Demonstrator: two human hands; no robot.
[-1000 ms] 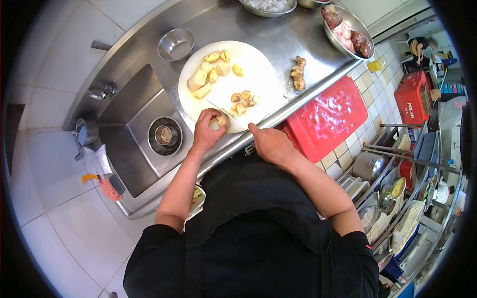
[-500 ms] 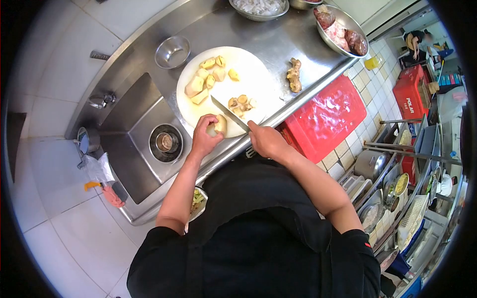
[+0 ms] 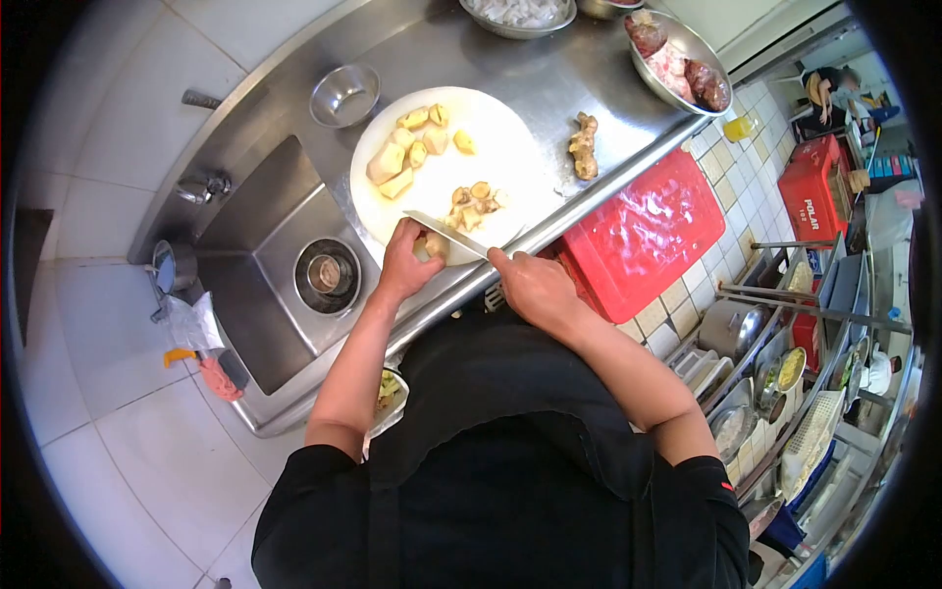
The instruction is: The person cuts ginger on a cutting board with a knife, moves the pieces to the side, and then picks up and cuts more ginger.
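Observation:
A round white cutting board (image 3: 515,147) lies on the steel counter. My left hand (image 3: 405,265) grips a pale peeled piece of ginger (image 3: 436,246) at the board's near edge. In my right hand (image 3: 530,283) is a knife (image 3: 446,233), its blade lying across the top of that piece, close to my left fingers. Several peeled ginger chunks (image 3: 395,160) are grouped on the far left of the board. Brownish ginger trimmings (image 3: 474,203) form a small heap just beyond the blade. An unpeeled ginger root (image 3: 583,145) rests on the counter to the right.
Left of the board is a sink (image 3: 265,216) with a faucet (image 3: 204,187). A small metal bowl (image 3: 344,95) stands behind it. A meat-filled bowl (image 3: 677,64) is at the far right. Below the counter edge sits a red lid (image 3: 648,236). Another person (image 3: 822,93) is in the background.
The knife blade has turned flatter and come down over the ginger piece. My left hand has rotated the piece and shifted its fingers toward the blade.

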